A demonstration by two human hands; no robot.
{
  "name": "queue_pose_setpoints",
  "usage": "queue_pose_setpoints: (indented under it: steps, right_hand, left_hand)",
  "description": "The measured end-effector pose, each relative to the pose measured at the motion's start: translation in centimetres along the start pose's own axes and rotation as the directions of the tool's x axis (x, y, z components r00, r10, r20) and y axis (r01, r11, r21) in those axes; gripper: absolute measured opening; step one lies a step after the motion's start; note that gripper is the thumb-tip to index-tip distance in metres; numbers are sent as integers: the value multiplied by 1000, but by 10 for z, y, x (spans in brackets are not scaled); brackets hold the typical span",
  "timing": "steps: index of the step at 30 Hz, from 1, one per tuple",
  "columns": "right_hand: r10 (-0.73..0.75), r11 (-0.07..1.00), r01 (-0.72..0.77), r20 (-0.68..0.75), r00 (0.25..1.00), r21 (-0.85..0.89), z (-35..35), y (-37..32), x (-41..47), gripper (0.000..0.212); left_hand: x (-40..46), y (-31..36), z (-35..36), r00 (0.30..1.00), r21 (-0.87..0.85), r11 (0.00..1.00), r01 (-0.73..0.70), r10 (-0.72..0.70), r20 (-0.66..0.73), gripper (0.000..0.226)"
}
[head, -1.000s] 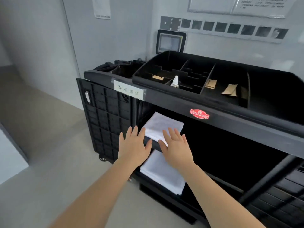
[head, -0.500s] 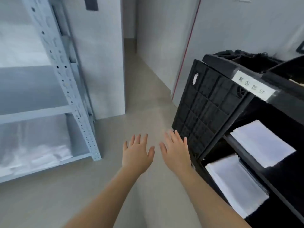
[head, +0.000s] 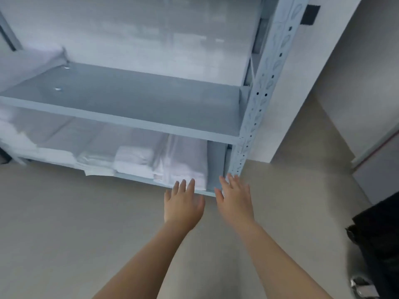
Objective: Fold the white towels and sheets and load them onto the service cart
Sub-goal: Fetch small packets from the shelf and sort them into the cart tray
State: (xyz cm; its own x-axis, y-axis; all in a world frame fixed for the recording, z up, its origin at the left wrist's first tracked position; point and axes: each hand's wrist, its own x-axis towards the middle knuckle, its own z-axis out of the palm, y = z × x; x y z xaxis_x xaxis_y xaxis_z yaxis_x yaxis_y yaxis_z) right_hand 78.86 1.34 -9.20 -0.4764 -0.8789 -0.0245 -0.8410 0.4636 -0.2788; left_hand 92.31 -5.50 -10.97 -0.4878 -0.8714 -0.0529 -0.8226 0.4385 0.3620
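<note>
White cloth: folded linen stack [head: 183, 162] on bottom shelf [head: 133, 176] of grey rack, right end | handling: soft, limp, likely light; judged best scooped from under with both palms | left hand [head: 183, 203], right hand [head: 235, 199]: fingers spread, empty, just short of stack

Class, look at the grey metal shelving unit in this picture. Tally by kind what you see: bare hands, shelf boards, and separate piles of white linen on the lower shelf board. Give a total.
Bare hands: 2, left hand and right hand, both empty
Grey metal shelf boards: 2, middle board, lower board
Piles of folded white linen: about 4; blurred edges
Total: about 8
</note>
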Motion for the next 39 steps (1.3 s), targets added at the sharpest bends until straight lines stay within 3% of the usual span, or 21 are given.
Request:
queue_pose_setpoints:
  steps: [9, 21, 30, 39]
  right_hand:
    - [-312, 950, 313, 103, 945, 2, 53, -155, 74, 50]
    - [-595, 797, 603, 189, 781, 22, 95, -292, 225, 49]
    - [-703, 706, 699, 227, 674, 112, 122, -380, 308, 49]
    - [-734, 673, 724, 248, 632, 148, 175, -501, 365, 48]
  left_hand:
    - [17, -159, -59, 939, -16, 951, 307, -306, -156, 60]
    - [117, -284, -109, 754, -105, 788, 607, -612, -238, 59]
    - [178, -345, -145, 620, -179, 671, 720, -737, -270, 61]
    - [224, -459, -175, 558, -223, 613, 758, -786, -264, 62]
